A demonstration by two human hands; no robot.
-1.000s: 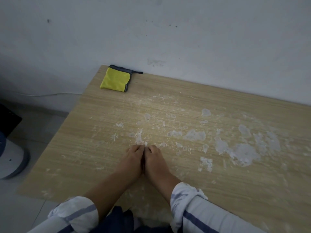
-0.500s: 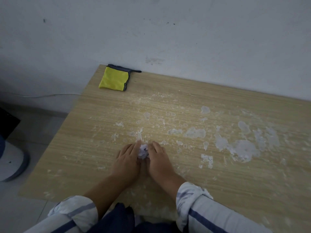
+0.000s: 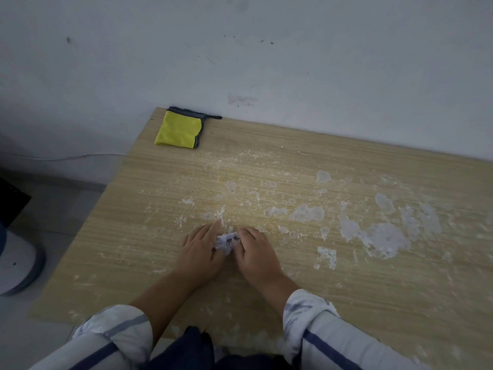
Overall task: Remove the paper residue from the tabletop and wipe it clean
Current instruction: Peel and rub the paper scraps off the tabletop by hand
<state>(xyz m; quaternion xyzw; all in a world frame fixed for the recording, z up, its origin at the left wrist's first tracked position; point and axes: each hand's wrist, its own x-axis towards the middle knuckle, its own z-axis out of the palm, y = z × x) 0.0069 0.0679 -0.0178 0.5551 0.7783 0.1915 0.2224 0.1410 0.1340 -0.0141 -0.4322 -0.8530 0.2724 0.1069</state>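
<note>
**2 hands gathering a wad of paper on the table**

Nearest the camera, 2 rolled-up striped sleeves, the left sleeve (image 3: 117,332) and the right sleeve (image 3: 317,319), are reaching in from the bottom edge over the wooden table (image 3: 149,236). Bare forearms are leading forward to the left hand (image 3: 204,249) and the right hand (image 3: 256,252), both lying palm down on the wood, close together. Between them a small crumpled paper wad (image 3: 226,241) is sitting on the tabletop; the left hand's fingers are lying loosely extended along its left side, one finger pointing forward, while the right hand's fingers are curling in against its right side, so the 2 hands are pressing the wad between them rather than lifting it.

Beyond and to the right of the hands, white paper residue (image 3: 378,236) is sticking to the wood in flakes and larger patches, the biggest patch lying well apart from the hands.

Farthest off, a folded yellow cloth (image 3: 178,132) with a dark edge is lying at the far left corner of the table, just beside the wall (image 3: 266,62)
</note>
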